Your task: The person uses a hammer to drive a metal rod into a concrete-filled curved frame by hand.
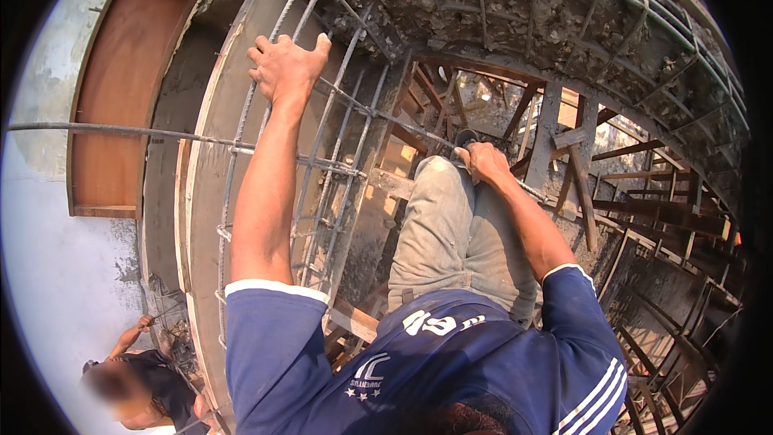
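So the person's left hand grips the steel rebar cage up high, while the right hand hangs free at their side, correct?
Not quite. In the head view the left hand does grip the rebar cage, but the right hand isn't hanging free: it rests down at the raised knee, against a bar there.

the shirt (451, 362) is dark blue with white bands on the sleeve ends, white stripes down one side and white marks on the chest. the trousers (451, 234) are dusty grey-green. the steel bars (322, 161) are grey and rusty brown. the wooden board (113, 113) is reddish brown. the concrete (483, 8) is rough grey.
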### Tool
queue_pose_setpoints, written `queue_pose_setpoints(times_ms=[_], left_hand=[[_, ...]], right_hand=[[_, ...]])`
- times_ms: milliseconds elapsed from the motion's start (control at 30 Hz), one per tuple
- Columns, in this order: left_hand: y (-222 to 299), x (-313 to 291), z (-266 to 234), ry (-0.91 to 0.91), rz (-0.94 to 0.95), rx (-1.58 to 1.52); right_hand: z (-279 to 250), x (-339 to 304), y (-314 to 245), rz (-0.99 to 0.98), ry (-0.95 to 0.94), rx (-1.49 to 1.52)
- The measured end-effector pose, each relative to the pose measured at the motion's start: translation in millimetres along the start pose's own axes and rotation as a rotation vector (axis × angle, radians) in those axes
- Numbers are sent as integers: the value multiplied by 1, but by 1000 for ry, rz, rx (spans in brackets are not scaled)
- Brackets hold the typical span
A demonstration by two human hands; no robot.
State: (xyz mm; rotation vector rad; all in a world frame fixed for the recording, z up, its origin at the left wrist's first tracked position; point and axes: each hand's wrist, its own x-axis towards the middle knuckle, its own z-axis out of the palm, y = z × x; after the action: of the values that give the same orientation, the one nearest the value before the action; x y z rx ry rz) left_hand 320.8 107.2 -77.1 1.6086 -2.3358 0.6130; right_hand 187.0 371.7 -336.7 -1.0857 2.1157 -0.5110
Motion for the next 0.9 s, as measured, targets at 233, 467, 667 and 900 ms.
queue_pose_setpoints(times_ms=[233,467,667,900], left_hand=[[10,4,-5,-19,10,-4],[9,-3,-12,16,-14,38],[11,4,4,-8,-2,154],[-6,23,30,24,50,182]], right_hand=[[28,75,38,-6,98,-58],[-7,-54,53,289,326,247],[23,-196,40,113,214,225],[72,-162,52,20,627,157]])
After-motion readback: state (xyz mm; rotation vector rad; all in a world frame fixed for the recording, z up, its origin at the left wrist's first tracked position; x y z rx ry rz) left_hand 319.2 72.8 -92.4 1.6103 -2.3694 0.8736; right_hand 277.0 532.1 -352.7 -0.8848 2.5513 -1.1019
